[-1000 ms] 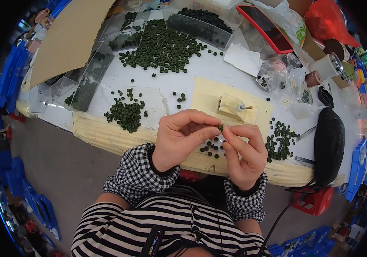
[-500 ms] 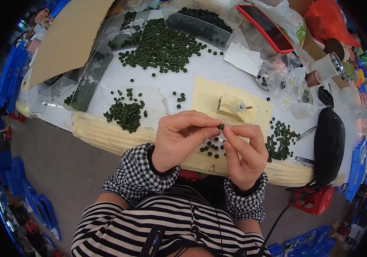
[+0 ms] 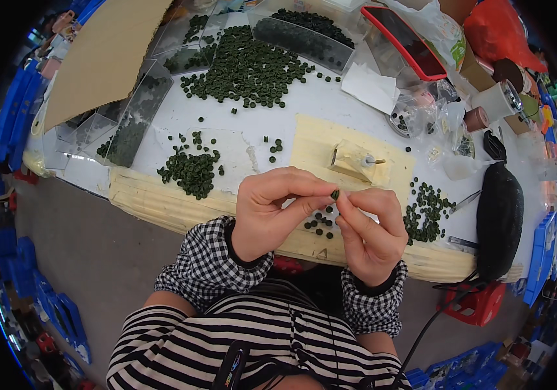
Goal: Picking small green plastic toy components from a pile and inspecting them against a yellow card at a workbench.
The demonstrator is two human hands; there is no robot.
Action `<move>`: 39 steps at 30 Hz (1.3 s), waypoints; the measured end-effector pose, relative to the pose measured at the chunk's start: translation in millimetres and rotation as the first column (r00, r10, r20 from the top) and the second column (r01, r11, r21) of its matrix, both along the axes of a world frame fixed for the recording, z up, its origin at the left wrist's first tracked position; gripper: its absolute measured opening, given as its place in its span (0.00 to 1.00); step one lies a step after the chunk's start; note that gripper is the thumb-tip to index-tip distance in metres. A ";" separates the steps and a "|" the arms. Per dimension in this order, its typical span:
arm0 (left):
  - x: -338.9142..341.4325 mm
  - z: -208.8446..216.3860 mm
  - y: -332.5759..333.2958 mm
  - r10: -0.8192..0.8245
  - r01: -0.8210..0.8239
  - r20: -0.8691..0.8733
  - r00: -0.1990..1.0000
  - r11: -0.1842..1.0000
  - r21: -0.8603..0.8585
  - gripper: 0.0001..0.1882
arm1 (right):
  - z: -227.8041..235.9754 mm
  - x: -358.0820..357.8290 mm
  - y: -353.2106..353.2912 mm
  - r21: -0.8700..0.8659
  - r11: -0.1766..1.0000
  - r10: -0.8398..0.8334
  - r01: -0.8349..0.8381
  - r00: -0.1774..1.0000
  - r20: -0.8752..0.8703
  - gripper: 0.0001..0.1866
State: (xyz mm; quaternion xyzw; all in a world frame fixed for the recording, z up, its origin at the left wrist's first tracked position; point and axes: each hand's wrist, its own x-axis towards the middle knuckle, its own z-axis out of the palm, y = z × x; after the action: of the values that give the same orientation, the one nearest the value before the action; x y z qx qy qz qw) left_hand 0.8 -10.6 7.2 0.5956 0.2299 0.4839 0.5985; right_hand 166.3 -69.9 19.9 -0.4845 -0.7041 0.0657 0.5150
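A small round dark-green piece is pinched between the fingertips of both hands, above the table's front edge. My left hand grips it from the left with thumb and forefinger. From the other side my right hand holds it the same way, its other fingers curled. Several similar dark-green pieces lie on the table between and below the hands. Just beyond them stands a small tape-covered block with a metal pin, on a sheet of yellowish tape.
Piles of green pieces lie at the left, the right and the back. Clear plastic bins and cardboard stand at the left. A red-cased phone, plastic bags and a black pouch are at the right.
Both hands stay almost in place. The green piece between the fingertips has turned slightly, and the fingers have shifted a little around it.
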 end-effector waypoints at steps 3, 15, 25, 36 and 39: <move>-0.9 0.6 0.0 -0.007 0.006 -0.012 1.000 1.000 -0.009 0.11 | -0.2 1.2 1.6 0.016 1.000 0.009 -0.009 1.000 0.020 0.19; -2.8 0.5 0.6 -0.044 0.045 0.011 0.999 0.993 -0.107 0.10 | -2.9 2.3 2.8 0.031 0.999 0.009 -0.011 0.998 0.057 0.20; -0.8 -0.2 0.3 -0.070 0.085 0.093 0.993 0.983 -0.162 0.10 | -3.4 -1.5 1.4 0.042 0.999 -0.019 0.019 1.000 0.011 0.19; 0.1 -0.2 0.8 -0.049 0.053 0.064 0.997 0.997 -0.055 0.11 | -2.9 -1.2 -0.3 0.049 0.998 -0.027 0.026 1.000 0.003 0.19; 3.5 3.9 -0.8 -0.018 0.018 0.028 0.999 1.000 -0.024 0.11 | -3.5 -1.3 -1.3 0.037 0.999 -0.032 0.033 0.999 -0.016 0.18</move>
State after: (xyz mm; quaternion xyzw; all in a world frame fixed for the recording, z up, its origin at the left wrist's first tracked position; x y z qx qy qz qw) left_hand 4.3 -11.4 11.1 0.5836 0.2222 0.4837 0.6132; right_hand 165.0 -71.2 16.3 -0.4855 -0.6932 0.0479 0.5305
